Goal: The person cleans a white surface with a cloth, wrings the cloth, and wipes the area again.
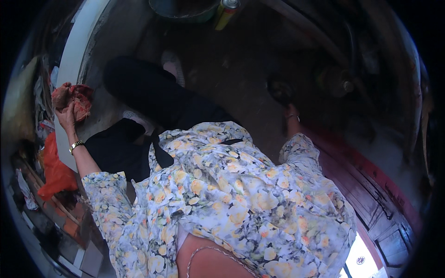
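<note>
My left hand (66, 118), with a gold-coloured watch or bracelet at the wrist, grips a crumpled, worn red cloth (77, 100). The cloth is over a pale ledge (71, 59) on the left side. My right hand (291, 110) is out on the other side, low over the dark floor. It holds a small dark round vessel, perhaps a pan or ladle (280, 89). Its contents and handle are too dark to make out. Between the two hands are my legs in black trousers (167, 100).
Beside the ledge on the left hangs an orange plastic bag (57, 170) among clutter. A green tub (189, 15) and a yellow can (226, 14) stand ahead. A transparent container (335, 83) is at right; wooden door panels (361, 191) lie behind my right arm.
</note>
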Available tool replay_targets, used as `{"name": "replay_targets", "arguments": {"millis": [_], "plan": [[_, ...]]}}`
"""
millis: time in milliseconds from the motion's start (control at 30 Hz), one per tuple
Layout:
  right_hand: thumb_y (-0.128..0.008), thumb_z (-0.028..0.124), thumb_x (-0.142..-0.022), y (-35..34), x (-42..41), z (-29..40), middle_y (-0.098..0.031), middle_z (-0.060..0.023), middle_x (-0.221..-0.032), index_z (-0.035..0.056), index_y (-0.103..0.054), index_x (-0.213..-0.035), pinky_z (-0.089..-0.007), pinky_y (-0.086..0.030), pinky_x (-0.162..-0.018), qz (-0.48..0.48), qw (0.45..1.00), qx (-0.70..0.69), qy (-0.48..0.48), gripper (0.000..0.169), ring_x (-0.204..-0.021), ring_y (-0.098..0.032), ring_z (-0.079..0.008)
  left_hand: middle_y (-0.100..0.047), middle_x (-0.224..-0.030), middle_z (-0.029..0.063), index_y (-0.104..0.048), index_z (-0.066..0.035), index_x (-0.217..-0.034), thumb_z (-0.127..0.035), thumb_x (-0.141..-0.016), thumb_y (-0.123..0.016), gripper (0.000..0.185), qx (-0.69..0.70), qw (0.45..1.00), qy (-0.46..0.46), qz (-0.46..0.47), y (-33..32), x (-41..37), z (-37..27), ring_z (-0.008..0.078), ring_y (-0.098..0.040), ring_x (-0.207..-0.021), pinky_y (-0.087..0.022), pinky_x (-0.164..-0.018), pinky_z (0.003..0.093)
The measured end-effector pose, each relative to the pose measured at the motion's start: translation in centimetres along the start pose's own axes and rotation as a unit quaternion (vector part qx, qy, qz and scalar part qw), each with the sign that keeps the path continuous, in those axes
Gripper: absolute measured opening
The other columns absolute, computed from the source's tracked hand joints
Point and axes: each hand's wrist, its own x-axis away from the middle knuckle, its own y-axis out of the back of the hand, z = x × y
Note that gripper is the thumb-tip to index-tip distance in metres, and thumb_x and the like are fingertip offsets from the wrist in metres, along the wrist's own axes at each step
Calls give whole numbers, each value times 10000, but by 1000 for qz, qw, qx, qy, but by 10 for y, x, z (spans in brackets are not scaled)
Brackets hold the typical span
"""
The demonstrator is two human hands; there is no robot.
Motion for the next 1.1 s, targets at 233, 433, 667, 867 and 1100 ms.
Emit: {"name": "replay_targets", "arguments": {"millis": [233,433,667,867,1100], "plan": [[-707,229,-790,-7,9,-8,-607,-43,-755,86,-643,-830,-334,-457,-517,-37,999,-28,16,162,-584,-542,-167,-575,-1260,146,-477,36,-1277,-222,-700,-840,728,99,994,11,35,-10,-4,0,232,-556,-1140,-401,-1000,315],[-701,231,-808,-13,22,-6,-610,-38,-761,84,-645,-831,-326,-464,-544,-31,999,-4,18,159,-608,-550,-161,-617,-1200,136,-522,36,-1244,-167,-710,-825,647,145,989,28,28,-4,8,19,233,-588,-1096,-428,-977,325],[-694,234,-829,-28,40,2,-614,-32,-768,82,-648,-832,-317,-473,-576,-7,997,81,-1,159,-636,-558,-154,-672,-1115,137,-614,4,-1162,-308,-686,-809,601,138,990,3,8,-23,15,-4,252,-639,-988,-479,-873,335],[-688,236,-847,-72,55,52,-618,-28,-775,81,-650,-834,-309,-480,-603,28,993,118,8,161,-660,-565,-148,-608,-1165,119,-461,22,-1258,65,-658,-637,627,415,910,2,6,-13,32,-21,214,-594,-1096,-462,-978,331],[-611,182,-917,-317,316,202,-651,-64,-843,42,-648,-981,-300,-514,-733,350,902,-33,249,158,-796,-632,-171,-615,-1158,161,-457,10,-1297,-28,-652,-695,689,264,962,-36,-55,1,37,-19,246,-596,-1098,-479,-927,341]]}}
